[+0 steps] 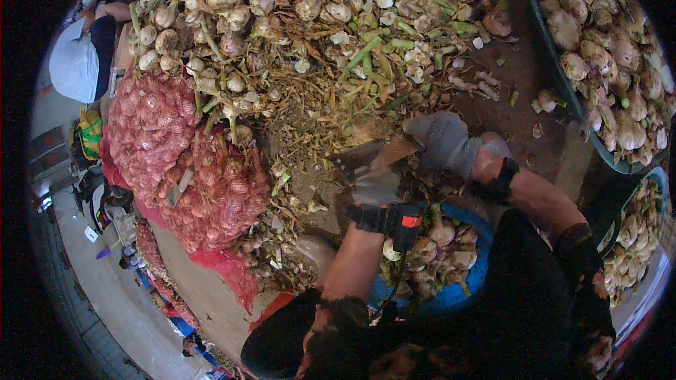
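**Gloved hands working over a garlic heap**

Nearest, a blue basin (479,267) of trimmed garlic bulbs (440,253) is sitting below both hands. The left grip (377,186), gloved grey, is closing around something I cannot tell. The right grip (443,142) is wrapping a brown-handled blade (370,155). Beyond, untrimmed stalked garlic (303,35) is piling up; red mesh sacks (183,162) are lying at the left edge.

Two gloved hands (422,162), two red mesh sacks (183,162), one blue basin (479,267).
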`<state>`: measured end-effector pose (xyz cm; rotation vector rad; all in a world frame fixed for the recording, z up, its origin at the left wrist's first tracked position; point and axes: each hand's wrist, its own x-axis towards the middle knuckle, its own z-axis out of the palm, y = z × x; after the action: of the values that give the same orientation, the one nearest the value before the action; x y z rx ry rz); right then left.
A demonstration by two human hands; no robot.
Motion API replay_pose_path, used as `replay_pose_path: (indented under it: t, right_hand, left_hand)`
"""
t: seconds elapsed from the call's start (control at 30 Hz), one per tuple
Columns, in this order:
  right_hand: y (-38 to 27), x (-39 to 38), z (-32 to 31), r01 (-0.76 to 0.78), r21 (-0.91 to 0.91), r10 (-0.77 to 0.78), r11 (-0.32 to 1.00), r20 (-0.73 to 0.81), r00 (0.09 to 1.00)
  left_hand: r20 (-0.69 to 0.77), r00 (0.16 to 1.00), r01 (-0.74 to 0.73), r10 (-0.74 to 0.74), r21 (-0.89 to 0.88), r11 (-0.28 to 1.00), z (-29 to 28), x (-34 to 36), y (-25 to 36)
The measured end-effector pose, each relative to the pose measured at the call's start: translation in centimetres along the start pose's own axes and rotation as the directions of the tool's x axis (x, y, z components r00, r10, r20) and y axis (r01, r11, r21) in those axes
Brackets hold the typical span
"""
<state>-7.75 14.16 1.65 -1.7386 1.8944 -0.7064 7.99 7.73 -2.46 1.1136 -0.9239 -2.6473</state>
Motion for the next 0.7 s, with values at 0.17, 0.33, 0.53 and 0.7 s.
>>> replay_pose_path:
  t: [0.17,0.33,0.53,0.7]
  right_hand:
    - [1.1,1.4,1.0,-0.057,0.017,0.056,0.998,0.083,0.995]
    - [3.4,0.0,0.1,-0.001,0.035,0.003,0.999,-0.071,0.997]
    - [2.3,1.8,0.4,0.049,0.090,-0.040,0.995,-0.098,0.994]
    - [5.1,1.7,-2.8,-0.147,-0.478,0.296,0.866,0.253,0.921]
  left_hand:
    - [-0.151,0.961,-0.221,0.232,0.087,0.971,-2.0,-0.4,0.3]
    - [-0.222,0.691,-0.096,0.688,0.915,0.392,4.7,-1.6,1.9]
    - [-0.277,0.820,-0.305,0.500,0.528,0.793,4.1,-2.1,4.4]
    - [-0.146,0.766,-0.523,0.626,0.425,0.739,6.1,-2.5,5.5]
